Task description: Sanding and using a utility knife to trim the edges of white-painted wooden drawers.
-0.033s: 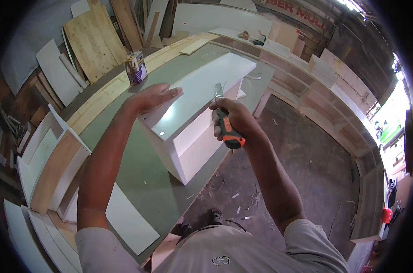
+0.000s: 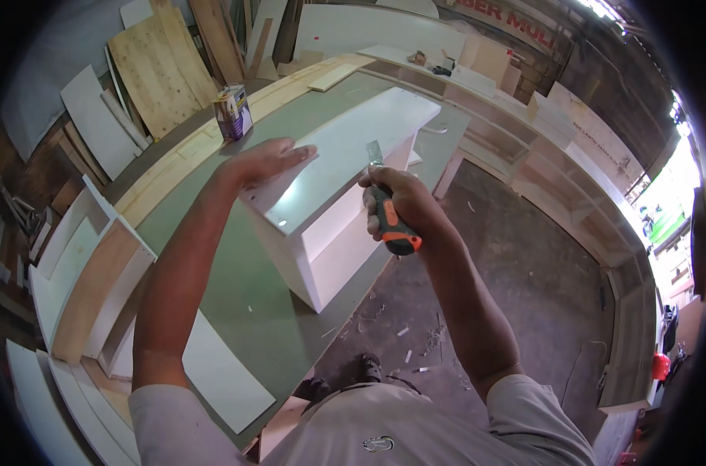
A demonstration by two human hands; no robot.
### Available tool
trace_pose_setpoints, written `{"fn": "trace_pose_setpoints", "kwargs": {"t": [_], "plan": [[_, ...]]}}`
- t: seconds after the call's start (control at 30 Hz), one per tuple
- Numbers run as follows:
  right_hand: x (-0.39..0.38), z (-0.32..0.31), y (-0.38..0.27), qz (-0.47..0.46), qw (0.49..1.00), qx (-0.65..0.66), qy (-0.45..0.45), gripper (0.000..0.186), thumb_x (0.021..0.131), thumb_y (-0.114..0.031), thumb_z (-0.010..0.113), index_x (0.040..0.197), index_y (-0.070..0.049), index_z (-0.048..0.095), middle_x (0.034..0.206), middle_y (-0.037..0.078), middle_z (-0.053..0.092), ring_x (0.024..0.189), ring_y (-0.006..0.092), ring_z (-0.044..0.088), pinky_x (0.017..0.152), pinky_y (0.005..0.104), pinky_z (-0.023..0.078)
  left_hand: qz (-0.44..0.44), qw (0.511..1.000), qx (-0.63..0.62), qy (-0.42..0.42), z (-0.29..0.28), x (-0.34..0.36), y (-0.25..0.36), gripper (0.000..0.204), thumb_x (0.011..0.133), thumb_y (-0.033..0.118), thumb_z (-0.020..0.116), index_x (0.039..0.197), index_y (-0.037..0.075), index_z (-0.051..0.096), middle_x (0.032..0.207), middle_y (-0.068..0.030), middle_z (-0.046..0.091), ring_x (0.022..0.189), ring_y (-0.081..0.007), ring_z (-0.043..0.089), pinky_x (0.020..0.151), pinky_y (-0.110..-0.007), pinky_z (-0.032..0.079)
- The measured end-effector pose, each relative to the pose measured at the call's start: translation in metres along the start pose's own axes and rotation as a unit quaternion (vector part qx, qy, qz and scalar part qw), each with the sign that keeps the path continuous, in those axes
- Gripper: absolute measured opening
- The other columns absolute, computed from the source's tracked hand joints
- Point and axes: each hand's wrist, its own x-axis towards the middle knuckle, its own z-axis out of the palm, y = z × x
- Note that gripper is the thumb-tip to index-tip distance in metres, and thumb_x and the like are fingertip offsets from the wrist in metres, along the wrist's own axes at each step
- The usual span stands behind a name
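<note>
A long white cabinet (image 2: pixel 333 175) lies on the green-grey tabletop, its glossy panel facing up and its open side facing right. My left hand (image 2: pixel 271 161) grips its left long edge, thumb resting over the top panel and fingers partly hidden past the edge. In my right hand (image 2: pixel 403 194) is a utility knife (image 2: pixel 395 229) with a dark grey and orange handle. Its metal blade points away from me, at the panel's right long edge. Whether the blade touches the edge I cannot tell. A small bright round spot (image 2: pixel 283 223) shows near the panel's near end.
A box-shaped can (image 2: pixel 233 113) stands at the table's far left. White panels (image 2: pixel 221 373) and a shelf unit (image 2: pixel 96 287) are on the left. Long open-fronted cabinets (image 2: pixel 516 147) curve along the right. Pale scraps (image 2: pixel 434 342) litter the floor; boards (image 2: pixel 162 70) lean behind.
The cabinet and my left hand appear very slightly farther right. My grip on the utility knife looks the same.
</note>
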Motion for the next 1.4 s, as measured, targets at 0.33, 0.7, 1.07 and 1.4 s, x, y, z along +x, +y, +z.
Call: {"fn": "trace_pose_setpoints", "kwargs": {"t": [0.33,0.7,1.07,1.4], "plan": [[-0.051,0.081,0.031,-0.012,0.999,-0.024,-0.021,0.034,0.1,-0.025,0.043,0.108,0.007,0.053,0.067,0.011,0.058,0.045,0.0234,0.063,0.039,0.0361,0.051,-0.067,0.997,-0.001,-0.029,-0.005,-0.002,0.006,0.1,0.088,0.075,0.053,0.141,-0.01,0.044,0.129,-0.0272,0.06,0.107,-0.0313,0.066,0.09,-0.04,0.051],[-0.087,0.114,0.043,0.023,0.999,-0.034,-0.023,0.032,0.101,-0.027,0.044,0.108,0.002,0.056,0.07,0.008,0.058,0.045,0.0187,0.061,0.039,0.0315,0.051,-0.081,0.994,-0.004,-0.069,-0.007,0.006,0.001,0.098,0.086,0.078,0.053,0.135,-0.007,0.052,0.12,-0.0244,0.064,0.095,-0.0287,0.067,0.086,-0.042,0.052],[-0.083,0.104,0.046,0.01,0.996,-0.031,-0.082,0.036,0.102,-0.031,0.044,0.107,0.003,0.055,0.07,0.009,0.059,0.044,0.0184,0.06,0.037,0.0308,0.05,-0.098,0.992,-0.042,-0.067,-0.006,0.006,-0.003,0.099,0.085,0.078,0.055,0.136,-0.006,0.05,0.119,-0.0207,0.064,0.095,-0.025,0.066,0.083,-0.039,0.052],[-0.086,0.103,0.043,0.031,0.995,-0.029,-0.095,0.039,0.102,-0.033,0.044,0.109,0.004,0.055,0.069,0.009,0.059,0.044,0.0191,0.061,0.038,0.0305,0.05,-0.109,0.993,-0.027,-0.046,-0.004,0.008,-0.004,0.101,0.083,0.079,0.056,0.138,-0.006,0.049,0.12,-0.0188,0.063,0.098,-0.0249,0.065,0.084,-0.038,0.052]]}}
